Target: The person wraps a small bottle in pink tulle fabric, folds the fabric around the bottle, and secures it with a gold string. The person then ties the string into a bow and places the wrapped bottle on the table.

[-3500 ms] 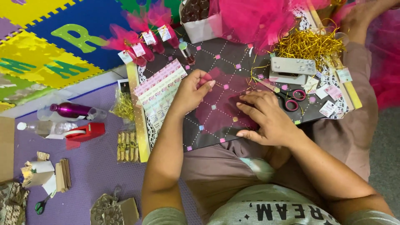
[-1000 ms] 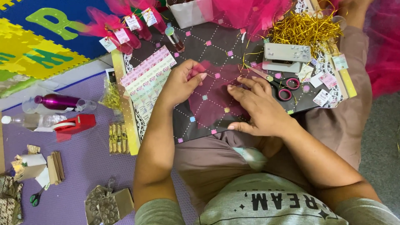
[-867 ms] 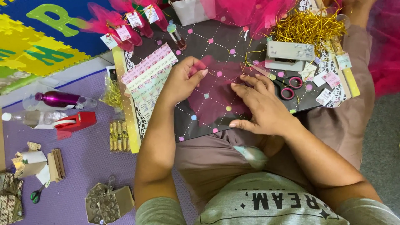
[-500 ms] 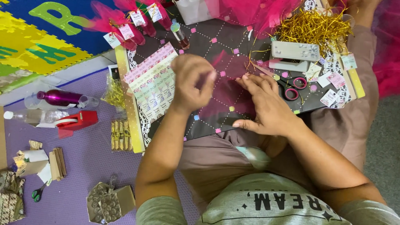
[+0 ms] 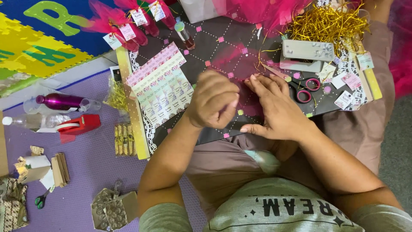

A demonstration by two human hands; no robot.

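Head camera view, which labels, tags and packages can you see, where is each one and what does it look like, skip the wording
Pale pink-and-green sheet of small rectangular labels: on the dark board, left of the left hand.
White-and-pink hang tags: top left, tied to pink tulle bundles.
Loose small square tags: board's right edge, beyond the right hand.
Flat grey rectangular pack: top right, under gold shred.
Gold-wrapped packets: purple mat, beside the board.

The left hand (image 5: pixel 213 104) curls loosely above a dark dotted board (image 5: pixel 223 56) on the lap, while the right hand (image 5: pixel 274 109) lies flat on pink tulle (image 5: pixel 238 64), beside pink-handled scissors (image 5: pixel 307 88).
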